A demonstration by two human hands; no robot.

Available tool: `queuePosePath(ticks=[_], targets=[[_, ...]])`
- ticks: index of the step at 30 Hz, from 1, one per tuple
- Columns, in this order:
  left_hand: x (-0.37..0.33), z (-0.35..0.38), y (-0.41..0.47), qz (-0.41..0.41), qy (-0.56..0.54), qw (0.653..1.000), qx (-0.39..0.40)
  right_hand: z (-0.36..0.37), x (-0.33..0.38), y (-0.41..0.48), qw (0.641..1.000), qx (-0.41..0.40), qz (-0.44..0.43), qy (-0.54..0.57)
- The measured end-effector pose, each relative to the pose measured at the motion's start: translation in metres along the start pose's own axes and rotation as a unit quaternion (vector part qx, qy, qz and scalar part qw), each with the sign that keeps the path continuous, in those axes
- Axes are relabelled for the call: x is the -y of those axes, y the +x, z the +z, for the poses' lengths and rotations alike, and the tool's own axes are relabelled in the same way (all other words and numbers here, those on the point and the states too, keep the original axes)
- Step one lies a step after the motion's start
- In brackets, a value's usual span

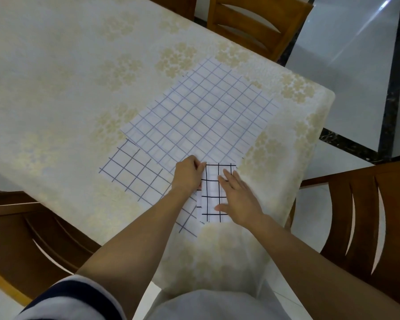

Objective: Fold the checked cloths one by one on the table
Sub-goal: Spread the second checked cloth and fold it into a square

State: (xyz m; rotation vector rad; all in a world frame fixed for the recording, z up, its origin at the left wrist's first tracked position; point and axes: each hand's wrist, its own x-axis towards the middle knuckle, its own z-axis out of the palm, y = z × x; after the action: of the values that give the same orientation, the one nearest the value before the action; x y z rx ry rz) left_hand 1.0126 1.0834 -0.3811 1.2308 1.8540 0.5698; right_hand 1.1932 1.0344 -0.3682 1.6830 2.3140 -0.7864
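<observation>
A small folded white cloth with a black check point(211, 188) lies near the table's front corner. My left hand point(188, 174) pinches its upper left edge. My right hand point(238, 197) lies flat on its right side, fingers spread. Under it lies a flat white cloth with wide blue checks point(132, 172). A larger flat cloth with finer blue checks point(201, 112) lies spread beyond them, overlapping the wide-checked one.
The table has a cream flowered tablecloth point(67, 88); its corner and edge are just right of the cloths. Wooden chairs stand at the right point(365, 215), the left point(21, 227) and the far side point(254, 24). Shiny floor tiles lie beyond.
</observation>
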Motion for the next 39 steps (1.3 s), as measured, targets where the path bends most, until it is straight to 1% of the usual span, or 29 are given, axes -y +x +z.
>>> queuePosePath(ticks=[6, 8, 10, 12, 13, 14, 15, 18, 23, 25, 28, 30, 32, 35, 36, 39], targets=[[-0.002, -0.001, -0.003, 0.016, 0.036, 0.999, -0.003, -0.003, -0.002, 0.003, 0.999, 0.014, -0.008, -0.028], [-0.002, -0.002, -0.004, 0.052, 0.056, 0.997, -0.008, -0.003, -0.002, 0.005, 0.999, 0.015, -0.008, -0.036], [-0.002, -0.002, -0.006, 0.16, 0.119, 0.98, 0.0, -0.003, -0.004, 0.006, 0.999, 0.013, -0.01, -0.043], [-0.002, 0.002, -0.01, 0.294, 0.186, 0.937, 0.037, -0.003, -0.005, 0.006, 0.998, 0.009, -0.016, -0.054], [-0.001, 0.006, -0.012, 0.341, 0.21, 0.914, 0.063, -0.003, -0.006, 0.007, 0.998, 0.009, -0.018, -0.057], [0.0, 0.01, -0.015, 0.365, 0.223, 0.9, 0.087, -0.003, -0.007, 0.007, 0.998, 0.007, -0.02, -0.057], [0.001, 0.014, -0.019, 0.366, 0.232, 0.894, 0.112, -0.003, -0.007, 0.007, 0.998, 0.003, -0.023, -0.056], [0.01, 0.016, -0.025, 0.295, 0.239, 0.907, 0.18, -0.002, -0.01, 0.007, 0.998, -0.002, -0.019, -0.056], [0.008, 0.008, -0.023, 0.253, 0.3, 0.895, 0.213, -0.003, -0.013, 0.009, 0.996, 0.014, -0.017, -0.084], [0.001, 0.005, -0.022, 0.219, 0.336, 0.885, 0.237, -0.003, -0.015, 0.01, 0.996, 0.018, -0.019, -0.087], [-0.008, 0.004, -0.021, 0.203, 0.394, 0.855, 0.268, -0.004, -0.021, 0.009, 0.996, 0.016, -0.027, -0.089], [-0.009, 0.006, -0.021, 0.203, 0.426, 0.837, 0.276, -0.006, -0.025, 0.009, 0.994, 0.014, -0.044, -0.096], [-0.011, 0.007, -0.022, 0.207, 0.449, 0.824, 0.278, -0.009, -0.032, 0.01, 0.995, 0.006, -0.061, -0.078], [-0.013, 0.008, -0.023, 0.209, 0.472, 0.811, 0.275, -0.012, -0.051, 0.013, 0.995, -0.042, -0.082, -0.025], [-0.013, 0.009, -0.023, 0.207, 0.479, 0.808, 0.273, -0.014, -0.056, 0.013, 0.995, -0.047, -0.086, -0.033], [-0.013, 0.012, -0.023, 0.204, 0.506, 0.794, 0.267, -0.016, -0.064, 0.011, 0.994, -0.016, -0.081, -0.075]])
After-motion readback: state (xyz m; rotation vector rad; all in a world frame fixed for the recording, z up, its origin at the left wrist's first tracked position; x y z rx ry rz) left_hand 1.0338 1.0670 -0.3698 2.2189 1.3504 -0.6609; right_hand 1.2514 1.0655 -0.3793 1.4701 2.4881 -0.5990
